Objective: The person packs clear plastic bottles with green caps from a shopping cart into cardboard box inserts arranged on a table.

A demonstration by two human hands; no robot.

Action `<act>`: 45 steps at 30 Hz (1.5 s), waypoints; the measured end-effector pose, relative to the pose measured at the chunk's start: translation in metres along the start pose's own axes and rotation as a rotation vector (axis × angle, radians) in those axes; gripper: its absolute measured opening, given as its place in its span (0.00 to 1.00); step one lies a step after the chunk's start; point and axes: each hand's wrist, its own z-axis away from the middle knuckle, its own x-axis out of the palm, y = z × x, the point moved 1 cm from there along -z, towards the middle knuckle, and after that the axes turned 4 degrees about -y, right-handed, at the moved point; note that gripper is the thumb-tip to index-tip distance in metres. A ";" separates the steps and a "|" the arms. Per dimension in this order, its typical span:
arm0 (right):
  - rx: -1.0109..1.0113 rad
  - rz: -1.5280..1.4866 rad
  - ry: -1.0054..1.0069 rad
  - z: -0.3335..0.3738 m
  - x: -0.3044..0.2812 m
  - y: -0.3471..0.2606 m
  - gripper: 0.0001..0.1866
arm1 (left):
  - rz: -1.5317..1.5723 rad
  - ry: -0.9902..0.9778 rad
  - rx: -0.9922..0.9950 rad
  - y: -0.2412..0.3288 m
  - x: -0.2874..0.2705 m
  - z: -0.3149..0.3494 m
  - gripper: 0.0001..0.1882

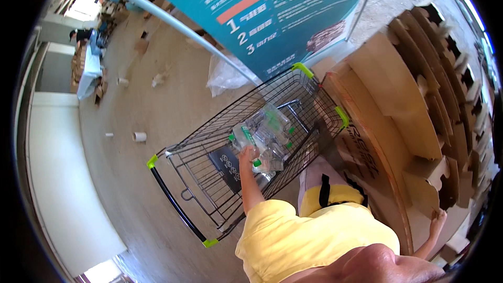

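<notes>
My left hand (pixel 248 155) reaches into a black wire shopping cart (pixel 211 117) with lime-green corners. Its fingers are wrapped round the base of a clear plastic bottle (pixel 242 135) with a green label and green cap. Beneath and beside it lie several more clear bottles (pixel 272 119), some with green caps. My right hand (pixel 439 220) is out to the right, its fingers closed at the edge of a brown cardboard box flap (pixel 422 191). How firmly it grips the cardboard is too small to tell.
Stacked, opened cardboard boxes (pixel 387 91) crowd the right side. A teal banner (pixel 288 21) on a metal frame stands beyond the cart. Crumpled clear plastic (pixel 224 76) and a white roll (pixel 139 137) lie on the floor. At the far left, a person (pixel 95 42) is near a table.
</notes>
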 end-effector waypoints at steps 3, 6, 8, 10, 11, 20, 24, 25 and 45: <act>-0.045 -0.045 0.102 0.007 0.005 -0.017 0.09 | 0.094 -0.401 0.167 0.031 0.040 0.025 0.31; -0.042 -0.127 0.198 0.008 0.006 -0.032 0.10 | 0.117 -0.706 0.323 0.089 0.149 0.107 0.41; -0.011 -0.121 0.212 0.007 -0.012 -0.058 0.13 | 0.153 -0.933 0.399 0.114 0.235 0.156 0.45; -0.056 -0.133 0.266 0.007 -0.024 -0.069 0.15 | 0.231 -1.276 0.455 0.134 0.323 0.217 0.49; -0.090 -0.168 0.284 0.006 -0.030 -0.070 0.15 | 0.275 -1.468 0.456 0.140 0.366 0.248 0.52; -0.131 -0.170 0.231 0.004 -0.036 -0.054 0.13 | -0.181 -2.076 0.613 0.040 0.571 0.536 0.35; -0.093 -0.174 0.331 0.010 -0.034 -0.047 0.12 | -0.907 -2.142 0.957 -0.033 0.598 0.562 0.36; -0.044 -0.180 0.370 0.014 -0.034 -0.044 0.11 | -0.988 -2.156 0.953 -0.050 0.601 0.557 0.38; -0.109 -0.272 0.472 0.021 -0.017 -0.039 0.03 | -2.488 -1.761 1.686 -0.227 0.644 0.456 0.16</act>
